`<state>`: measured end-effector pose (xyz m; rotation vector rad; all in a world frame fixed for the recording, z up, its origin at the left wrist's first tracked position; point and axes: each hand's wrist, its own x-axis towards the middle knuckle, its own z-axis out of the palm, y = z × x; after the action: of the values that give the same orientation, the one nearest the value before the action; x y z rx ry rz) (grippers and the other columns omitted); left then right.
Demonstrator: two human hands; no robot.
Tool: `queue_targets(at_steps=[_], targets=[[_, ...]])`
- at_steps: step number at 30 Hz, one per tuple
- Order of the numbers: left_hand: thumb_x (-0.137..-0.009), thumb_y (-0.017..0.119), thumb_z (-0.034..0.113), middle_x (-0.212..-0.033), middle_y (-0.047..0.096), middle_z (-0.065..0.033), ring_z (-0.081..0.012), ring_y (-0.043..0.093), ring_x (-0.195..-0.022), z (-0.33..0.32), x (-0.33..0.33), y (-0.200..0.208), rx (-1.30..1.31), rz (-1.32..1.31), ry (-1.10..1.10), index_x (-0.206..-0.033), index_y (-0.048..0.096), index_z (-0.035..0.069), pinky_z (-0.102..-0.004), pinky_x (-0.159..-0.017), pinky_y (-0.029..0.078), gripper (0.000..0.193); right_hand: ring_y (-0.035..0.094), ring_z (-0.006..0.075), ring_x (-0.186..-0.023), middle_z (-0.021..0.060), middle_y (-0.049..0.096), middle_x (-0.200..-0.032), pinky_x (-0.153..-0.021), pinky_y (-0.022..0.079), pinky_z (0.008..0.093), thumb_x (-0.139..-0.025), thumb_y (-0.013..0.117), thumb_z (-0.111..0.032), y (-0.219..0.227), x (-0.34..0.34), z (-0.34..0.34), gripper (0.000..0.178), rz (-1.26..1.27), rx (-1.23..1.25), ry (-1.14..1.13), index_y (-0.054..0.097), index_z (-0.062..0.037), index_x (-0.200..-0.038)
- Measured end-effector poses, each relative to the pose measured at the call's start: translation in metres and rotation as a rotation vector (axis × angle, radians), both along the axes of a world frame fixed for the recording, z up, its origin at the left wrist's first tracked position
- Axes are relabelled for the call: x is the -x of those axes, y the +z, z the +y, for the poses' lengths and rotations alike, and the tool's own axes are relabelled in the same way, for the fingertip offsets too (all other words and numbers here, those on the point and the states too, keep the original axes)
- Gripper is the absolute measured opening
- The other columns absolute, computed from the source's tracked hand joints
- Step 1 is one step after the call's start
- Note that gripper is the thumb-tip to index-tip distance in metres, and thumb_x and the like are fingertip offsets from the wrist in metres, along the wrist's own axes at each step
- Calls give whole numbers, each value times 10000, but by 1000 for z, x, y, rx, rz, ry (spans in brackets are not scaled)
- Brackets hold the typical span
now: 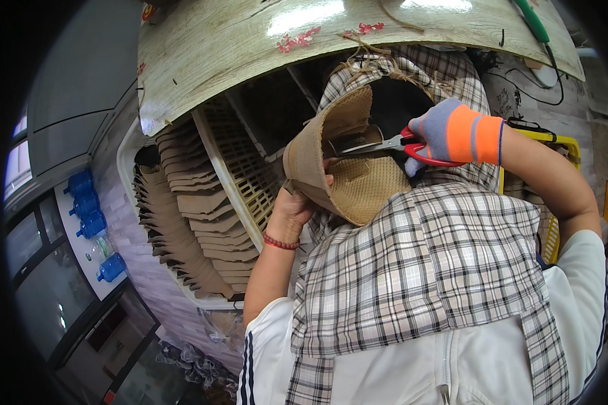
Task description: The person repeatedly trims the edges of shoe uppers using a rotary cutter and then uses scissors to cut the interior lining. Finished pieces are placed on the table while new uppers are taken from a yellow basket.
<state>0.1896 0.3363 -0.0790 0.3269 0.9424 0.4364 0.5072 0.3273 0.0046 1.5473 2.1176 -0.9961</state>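
My bare left hand [294, 204], a red bead bracelet at its wrist, is closed on the lower left edge of a brown piece of material [366, 183]. That piece is stiff and curved, with a mesh-like texture inside. My right hand [446, 132] wears an orange and grey glove and grips red-handled scissors [425, 150]. Their metal blades point left into the hollow of the brown piece; whether they touch it I cannot tell. A checked apron [412, 260] covers my front and lap under the work.
Several stacked brown pieces [203, 216] fill a white bin on the left, beside a cream slatted basket [233, 162]. A wood-patterned tabletop [250, 64] spans the far side, with a green-handled tool [532, 20] at its right. A yellow basket [552, 236] stands right of me.
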Motion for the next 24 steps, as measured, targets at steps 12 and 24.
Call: queue_targets(at_steps=[12,24], targets=[[-701,758,-107,-1106,647,-92,-212,616,-1023,-4,4,-11,27,28,78,-1142,620,56,-362,-883,556,490,678,303,-710,129,678,-742,-628,538,365,-615,621,-812,16,26,14,849,-33,29,79,676,-35,-953],[-673,783,-101,-999,651,-65,-199,640,-929,-3,6,-13,20,55,67,-1063,630,58,-358,-829,578,448,674,311,-704,126,688,-759,-620,532,382,-749,648,-575,9,31,17,553,-52,39,103,700,-64,-955]])
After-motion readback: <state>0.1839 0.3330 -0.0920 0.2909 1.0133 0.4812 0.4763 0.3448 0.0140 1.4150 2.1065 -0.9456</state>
